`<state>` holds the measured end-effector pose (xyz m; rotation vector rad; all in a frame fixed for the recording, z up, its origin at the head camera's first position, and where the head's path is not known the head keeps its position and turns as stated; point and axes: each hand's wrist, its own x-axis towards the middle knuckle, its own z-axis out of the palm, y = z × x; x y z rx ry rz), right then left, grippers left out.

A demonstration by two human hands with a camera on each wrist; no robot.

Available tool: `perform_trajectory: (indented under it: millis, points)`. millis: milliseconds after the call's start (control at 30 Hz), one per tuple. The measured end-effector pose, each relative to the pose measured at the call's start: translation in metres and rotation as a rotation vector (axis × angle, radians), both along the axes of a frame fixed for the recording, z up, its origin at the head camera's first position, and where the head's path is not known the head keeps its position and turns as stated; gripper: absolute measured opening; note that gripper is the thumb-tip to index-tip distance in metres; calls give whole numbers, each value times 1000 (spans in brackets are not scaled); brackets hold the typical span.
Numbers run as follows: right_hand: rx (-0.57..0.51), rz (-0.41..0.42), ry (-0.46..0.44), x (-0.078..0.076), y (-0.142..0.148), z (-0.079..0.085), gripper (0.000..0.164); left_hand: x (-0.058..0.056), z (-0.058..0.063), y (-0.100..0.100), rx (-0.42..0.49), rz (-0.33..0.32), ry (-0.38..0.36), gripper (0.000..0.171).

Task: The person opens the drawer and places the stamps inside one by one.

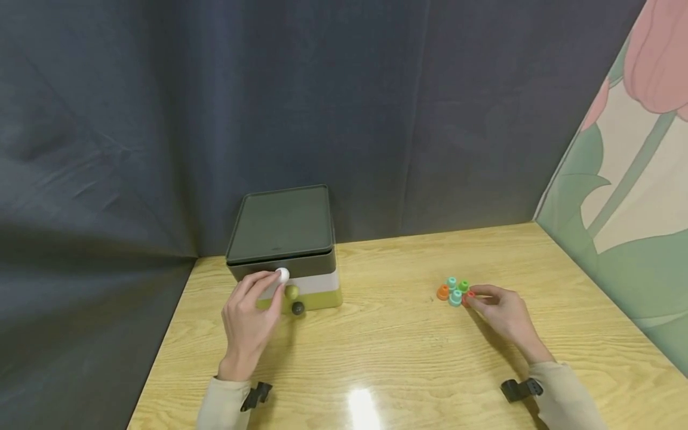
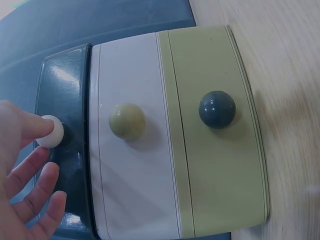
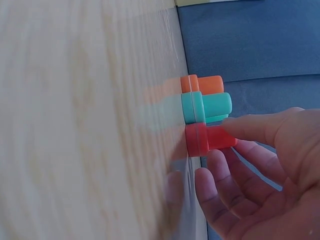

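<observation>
Head view: small drawer box [image 1: 282,230] at 11 o'clock on the wooden table [image 1: 387,346], three drawers stacked, dark on top, pale in the middle, olive at the bottom. Left hand [image 1: 248,319] at the box's front, fingertips pinched on the white knob [image 1: 282,275] of the top drawer. Cluster of small coloured pegs [image 1: 454,291] at 2 o'clock, well apart from the box. Right hand [image 1: 502,313] just beside the cluster, fingertips on the red peg [image 1: 470,295].

Left wrist view: thumb against the white knob [image 2: 51,131], other fingers [image 2: 31,192] loosely curled just below it; whether they close fully behind the knob cannot be told. Olive knob [image 2: 127,121] and dark knob [image 2: 217,109] untouched. Knob probably smooth, hard and slippery; best taken round its neck, pulled straight.

Right wrist view: red peg [image 3: 207,139] lightly pinched by its narrow stem between forefinger and thumb side, remaining fingers [image 3: 227,187] half open. Teal peg [image 3: 205,107] and orange peg [image 3: 201,84] touching in a row beside it. Pegs likely light, stiff plastic, easily toppled; stem the natural hold.
</observation>
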<state>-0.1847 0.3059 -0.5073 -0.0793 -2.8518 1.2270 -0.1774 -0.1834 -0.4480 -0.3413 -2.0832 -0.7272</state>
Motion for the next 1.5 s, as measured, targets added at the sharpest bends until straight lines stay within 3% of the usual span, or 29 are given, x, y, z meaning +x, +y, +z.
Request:
perform_trajectory:
  millis: [400, 800, 933, 1200, 1300, 1500]
  points:
    - [-6, 3, 13, 0, -2, 1, 43, -7, -1, 3, 58, 25, 20, 21]
    - [-2, 2, 1, -1, 0, 1, 43, -7, -4, 3, 72, 25, -19, 24]
    - [0, 10, 1, -1, 1, 0, 44, -3, -12, 3, 95, 69, -97, 29]
    - [6, 9, 6, 0, 2, -3, 43, 3, -26, 8, 46, 193, -402, 28]
    - [4, 18, 9, 0, 3, -4, 42, 3, -28, 12, -3, 225, -435, 30]
    - [5, 24, 17, 0, 2, -3, 43, 0, -27, 14, -94, 262, -420, 31]
